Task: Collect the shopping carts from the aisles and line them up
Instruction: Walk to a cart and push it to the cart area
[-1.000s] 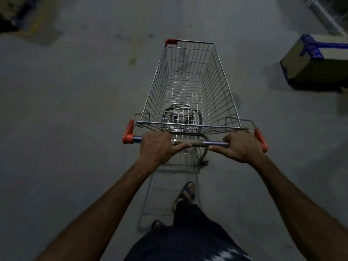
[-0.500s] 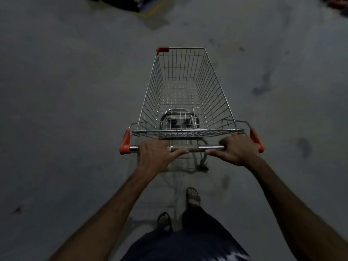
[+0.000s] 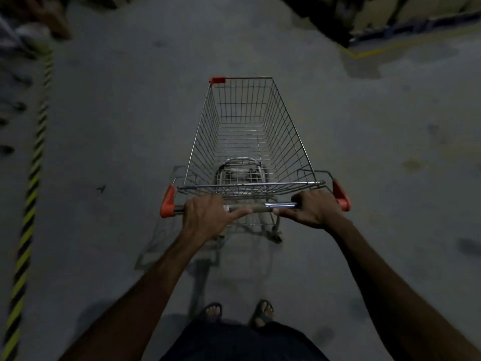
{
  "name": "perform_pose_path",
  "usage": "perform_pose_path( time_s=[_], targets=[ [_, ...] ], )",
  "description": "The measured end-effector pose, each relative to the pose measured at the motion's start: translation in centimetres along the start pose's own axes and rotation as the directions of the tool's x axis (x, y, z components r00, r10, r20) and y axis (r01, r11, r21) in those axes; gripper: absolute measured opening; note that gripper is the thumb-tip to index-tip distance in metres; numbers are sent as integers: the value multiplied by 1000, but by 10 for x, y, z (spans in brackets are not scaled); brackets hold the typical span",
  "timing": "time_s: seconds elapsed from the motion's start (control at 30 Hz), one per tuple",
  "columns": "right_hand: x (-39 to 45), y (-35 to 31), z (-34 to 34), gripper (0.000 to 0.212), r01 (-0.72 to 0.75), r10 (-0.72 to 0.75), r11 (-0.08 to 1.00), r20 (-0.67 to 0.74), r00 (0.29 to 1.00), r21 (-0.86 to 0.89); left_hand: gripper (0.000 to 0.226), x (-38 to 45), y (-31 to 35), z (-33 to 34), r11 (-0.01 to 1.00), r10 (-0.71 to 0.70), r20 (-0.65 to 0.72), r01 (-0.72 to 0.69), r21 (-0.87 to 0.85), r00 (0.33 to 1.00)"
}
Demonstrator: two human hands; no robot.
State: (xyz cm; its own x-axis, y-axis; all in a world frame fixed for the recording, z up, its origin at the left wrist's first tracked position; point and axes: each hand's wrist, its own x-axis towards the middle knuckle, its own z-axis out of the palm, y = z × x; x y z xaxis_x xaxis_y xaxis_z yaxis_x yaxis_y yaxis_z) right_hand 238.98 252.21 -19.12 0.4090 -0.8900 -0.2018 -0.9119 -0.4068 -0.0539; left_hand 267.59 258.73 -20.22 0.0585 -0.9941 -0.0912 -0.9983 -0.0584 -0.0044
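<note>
Head view puts the wire shopping cart (image 3: 247, 142) directly ahead of you on the grey concrete floor (image 3: 117, 152), its basket holding nothing and its nose pointing away. Your left hand (image 3: 205, 217) curls over the metal handle bar (image 3: 279, 205) just inside the orange end cap (image 3: 168, 200), thumb lying along the bar. Your right hand (image 3: 316, 207) wraps the same bar beside the other orange cap (image 3: 340, 195). Your sandalled feet (image 3: 263, 311) stand side by side behind the cart. Yellow-and-black hazard tape (image 3: 28, 212) runs along the floor at far left; stacked cardboard boxes (image 3: 406, 11) sit blurred at upper right.
</note>
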Motion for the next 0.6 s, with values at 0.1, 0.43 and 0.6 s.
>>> perform_pose_path(
  time_s=[0.1, 0.43, 0.6],
  targets=[
    [37, -19, -11, 93, 112, -111, 993, 36, 993, -40, 103, 3, -25, 0, 990, -113, 46, 116, -81, 993],
    [132, -112, -19, 108, 415, -414, 910, 48, 909, -19, 94, -27, -127, -9, 896, -398, 136, 417, -151, 907],
    [177, -149, -22, 106, 502, -500, 863, 41, 865, -61, 97, -38, -168, 8, 888, -458, -169, 458, -37, 873]
  ],
)
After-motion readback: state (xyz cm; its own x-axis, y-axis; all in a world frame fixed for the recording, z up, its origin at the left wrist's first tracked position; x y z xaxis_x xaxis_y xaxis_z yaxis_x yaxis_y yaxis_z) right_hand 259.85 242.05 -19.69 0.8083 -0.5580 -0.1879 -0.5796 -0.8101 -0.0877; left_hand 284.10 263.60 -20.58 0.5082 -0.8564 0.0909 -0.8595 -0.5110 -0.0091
